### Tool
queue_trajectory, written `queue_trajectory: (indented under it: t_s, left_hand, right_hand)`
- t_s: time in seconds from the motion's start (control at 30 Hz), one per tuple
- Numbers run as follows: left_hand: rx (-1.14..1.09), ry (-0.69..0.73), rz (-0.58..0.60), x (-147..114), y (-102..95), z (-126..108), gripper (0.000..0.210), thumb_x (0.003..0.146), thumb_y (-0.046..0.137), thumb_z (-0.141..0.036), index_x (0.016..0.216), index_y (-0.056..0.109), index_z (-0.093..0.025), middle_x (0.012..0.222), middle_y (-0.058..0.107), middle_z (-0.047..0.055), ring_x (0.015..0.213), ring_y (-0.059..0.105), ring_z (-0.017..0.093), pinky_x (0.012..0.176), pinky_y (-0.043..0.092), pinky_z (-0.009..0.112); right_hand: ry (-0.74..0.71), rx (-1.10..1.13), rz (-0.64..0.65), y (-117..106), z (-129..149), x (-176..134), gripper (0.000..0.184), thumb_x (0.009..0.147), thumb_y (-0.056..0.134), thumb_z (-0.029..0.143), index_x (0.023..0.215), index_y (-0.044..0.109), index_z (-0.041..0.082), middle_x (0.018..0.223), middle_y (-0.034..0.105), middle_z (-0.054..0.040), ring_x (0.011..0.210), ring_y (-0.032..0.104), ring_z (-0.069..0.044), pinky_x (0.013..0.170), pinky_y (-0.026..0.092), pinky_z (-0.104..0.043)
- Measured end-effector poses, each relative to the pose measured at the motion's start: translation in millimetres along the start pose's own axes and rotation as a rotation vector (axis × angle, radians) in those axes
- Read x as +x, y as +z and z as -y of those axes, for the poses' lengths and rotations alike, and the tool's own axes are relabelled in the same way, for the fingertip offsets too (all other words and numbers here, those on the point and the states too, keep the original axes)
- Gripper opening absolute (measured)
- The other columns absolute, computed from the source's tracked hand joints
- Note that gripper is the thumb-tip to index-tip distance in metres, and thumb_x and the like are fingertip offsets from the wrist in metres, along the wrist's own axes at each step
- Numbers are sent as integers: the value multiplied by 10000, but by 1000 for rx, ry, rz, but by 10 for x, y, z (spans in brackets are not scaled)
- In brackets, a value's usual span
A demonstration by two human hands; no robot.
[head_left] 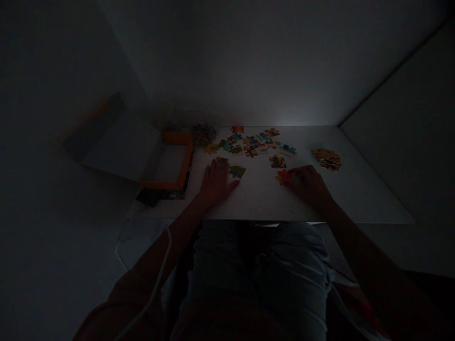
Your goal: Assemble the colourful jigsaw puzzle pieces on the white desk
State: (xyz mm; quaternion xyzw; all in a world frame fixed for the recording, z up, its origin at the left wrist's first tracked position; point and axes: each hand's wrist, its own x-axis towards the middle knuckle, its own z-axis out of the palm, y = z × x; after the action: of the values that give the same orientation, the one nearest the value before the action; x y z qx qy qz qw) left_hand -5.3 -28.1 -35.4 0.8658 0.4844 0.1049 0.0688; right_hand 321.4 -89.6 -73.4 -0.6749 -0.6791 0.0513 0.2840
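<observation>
My left hand (216, 183) lies flat on the white table, fingers stretched out and their tips over a puzzle piece partly hidden beneath them. A green puzzle piece (237, 171) rests just right of those fingers. My right hand (306, 182) pinches a red and orange puzzle piece (284, 177) at its right side, low over or on the table. Just above that piece lies another puzzle piece (277, 162) in green and yellow. Further back, several loose puzzle pieces (251, 150) are spread about, some touching or overlapping.
A pile of puzzle pieces (327, 159) sits on the right. On the left an orange-rimmed box (183, 163) stands with its lid raised, and a dark patterned object (204, 134) is behind it. A white cable (164, 263) passes over my left arm. The scene is dim.
</observation>
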Motion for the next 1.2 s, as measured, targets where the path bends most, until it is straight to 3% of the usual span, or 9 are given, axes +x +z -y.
queue_trajectory:
  t_s: [0.13, 0.37, 0.6, 0.77, 0.9, 1.0, 1.1, 1.2]
  left_hand:
    - [-16, 48, 11, 261, 7, -32, 754, 922, 231, -641, 1476, 302, -134, 1541, 193, 115, 1440, 82, 301, 1184, 124, 466]
    - [-41, -98, -2, 870, 64, -29, 841, 900, 221, -682, 1470, 284, -66, 1521, 201, 191, 1417, 129, 366, 1151, 154, 506]
    - [-5, -46, -81, 1114, 93, -44, 777, 914, 197, -666, 1433, 341, -105, 1443, 337, 213, 1357, 260, 372, 1074, 255, 533]
    - [37, 52, -92, 1560, 80, -26, 654, 942, 279, -570, 1362, 429, -92, 1453, 325, 204, 1348, 278, 335, 1081, 252, 475]
    - [-14, 205, -108, 2043, 211, -193, 604, 944, 309, -534, 1333, 469, -100, 1349, 456, 186, 1281, 366, 308, 1079, 257, 448]
    - [-26, 194, -65, 2352, 346, -423, 613, 930, 331, -551, 1298, 503, -91, 1288, 503, 188, 1217, 429, 299, 1044, 308, 414]
    - [-23, 192, -23, 2511, 424, -617, 584, 921, 353, -554, 1252, 538, -111, 1273, 512, 176, 1181, 455, 293, 1009, 339, 390]
    - [31, 130, -139, 2529, 419, -624, 550, 953, 295, -482, 1255, 519, -82, 1337, 445, 197, 1229, 398, 313, 1036, 298, 412]
  right_hand:
    - [6, -13, 0, 3, 3, -2, 441, 807, 564, 577, 1125, 627, 277, 1114, 563, -155, 893, 585, -301, 832, 474, -451]
    - [25, -18, -7, 7, 8, 13, 476, 788, 552, 630, 1126, 636, 305, 1101, 579, -145, 870, 609, -311, 833, 489, -490]
    - [32, 3, 10, -29, 70, 29, 402, 807, 542, 611, 1123, 616, 373, 1101, 587, -111, 980, 599, -332, 866, 490, -527]
    - [34, -19, -5, -32, 64, 48, 380, 802, 562, 595, 1120, 608, 390, 1072, 604, -92, 979, 600, -318, 859, 495, -517]
    - [46, -71, 19, -33, 56, 57, 385, 804, 569, 572, 1150, 591, 405, 1086, 613, -73, 1006, 594, -308, 869, 486, -503]
    - [41, -87, 14, -41, 66, 59, 366, 822, 561, 537, 1162, 581, 402, 1078, 612, -69, 1033, 583, -303, 869, 480, -493]
    - [29, -49, -14, -48, 72, 62, 336, 825, 591, 493, 1132, 590, 358, 1061, 600, -84, 1002, 588, -296, 864, 481, -481]
    - [21, -20, -17, -52, 67, 66, 320, 819, 622, 462, 1113, 592, 340, 1061, 590, -87, 989, 587, -296, 873, 476, -481]
